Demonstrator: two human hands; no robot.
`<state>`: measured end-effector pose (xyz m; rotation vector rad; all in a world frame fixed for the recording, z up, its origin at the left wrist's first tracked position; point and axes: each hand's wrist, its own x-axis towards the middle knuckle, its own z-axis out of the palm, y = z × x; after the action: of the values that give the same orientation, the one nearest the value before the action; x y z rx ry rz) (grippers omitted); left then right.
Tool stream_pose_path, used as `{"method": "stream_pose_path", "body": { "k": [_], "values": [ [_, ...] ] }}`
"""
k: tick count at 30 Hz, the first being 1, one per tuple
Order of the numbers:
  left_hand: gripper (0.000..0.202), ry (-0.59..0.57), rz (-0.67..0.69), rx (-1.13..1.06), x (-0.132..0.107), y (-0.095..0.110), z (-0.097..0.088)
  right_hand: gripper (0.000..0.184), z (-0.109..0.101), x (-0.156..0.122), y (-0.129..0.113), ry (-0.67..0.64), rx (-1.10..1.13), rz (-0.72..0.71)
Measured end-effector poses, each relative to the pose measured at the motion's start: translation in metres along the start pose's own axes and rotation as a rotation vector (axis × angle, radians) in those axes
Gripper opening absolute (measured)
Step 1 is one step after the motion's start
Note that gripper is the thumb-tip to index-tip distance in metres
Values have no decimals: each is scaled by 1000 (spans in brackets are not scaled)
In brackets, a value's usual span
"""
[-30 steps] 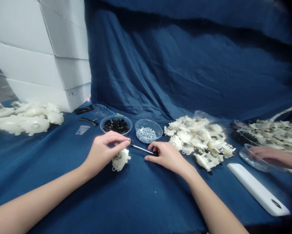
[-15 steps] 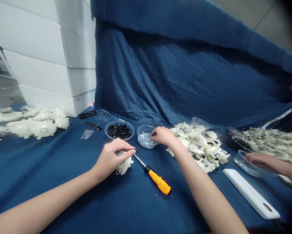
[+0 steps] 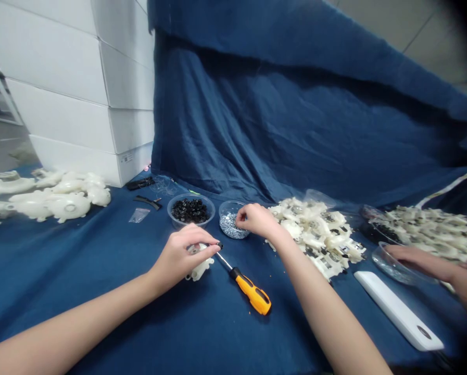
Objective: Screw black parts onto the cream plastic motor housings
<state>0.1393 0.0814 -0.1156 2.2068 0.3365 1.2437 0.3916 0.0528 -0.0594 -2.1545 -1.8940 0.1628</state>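
Seated person at a worktop [image 3: 100, 271] covered in dark blue cloth. The person's left hand [image 3: 178, 258] is curled nearly shut around a white plastic part [image 3: 199, 272], which sits against the palm just above the cloth, and a small black piece [image 3: 219, 245] shows at the fingertips. The right hand [image 3: 257, 220] is bunched, its fingertips [image 3: 239, 219] lowered at the edge of a clear bowl of silver screws [image 3: 229, 226]; whether they have hold of a screw cannot be told. An orange-handled screwdriver [image 3: 252, 294] lies on the cloth, held by neither hand, its steel shaft pointing up to just beside the left hand. A clear bowl of small black pieces [image 3: 190, 211] stands just left of the screws. A heap of white plastic parts [image 3: 315, 234] lies right of the right hand, with similar heaps at far left [image 3: 49, 202] and far right [image 3: 424, 234]. At right, a co-worker's hand [image 3: 408, 255] lies over a clear dish [image 3: 387, 265], near a long white bar [image 3: 397, 310]. Stacked white cartons [image 3: 69, 88] and a hanging blue cloth [image 3: 295, 114] stand behind.
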Motion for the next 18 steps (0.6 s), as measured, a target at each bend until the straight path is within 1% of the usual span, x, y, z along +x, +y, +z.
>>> {"method": "stream_pose_path", "body": {
  "k": [3, 5, 7, 9, 11, 13, 16, 18],
  "values": [
    [8, 1, -83, -60, 1, 2, -1, 5, -3, -9, -2, 82, 170, -27],
    [7, -5, -170, -137, 2, 4, -2, 6, -5, -22, -7, 98, 324, -63],
    [6, -11, -234, -200, 1, 6, -2, 13, -4, -39, -18, 70, 484, -107],
    [6, -12, -261, -236, 0, 7, -2, 19, 0, -58, -29, 24, 673, -151],
    [7, -4, -270, -270, 0, 8, -3, 22, 6, -73, -40, -49, 1035, -149],
    [9, 4, -275, -313, -1, 8, -3, 22, 13, -82, -46, -91, 1257, -100],
    [13, -17, -279, -355, -1, 9, -3, 22, 22, -87, -46, -108, 1349, -41],
    [14, -52, -278, -348, -2, 10, -2, 20, 27, -88, -44, -72, 1361, -45]
  ]
}}
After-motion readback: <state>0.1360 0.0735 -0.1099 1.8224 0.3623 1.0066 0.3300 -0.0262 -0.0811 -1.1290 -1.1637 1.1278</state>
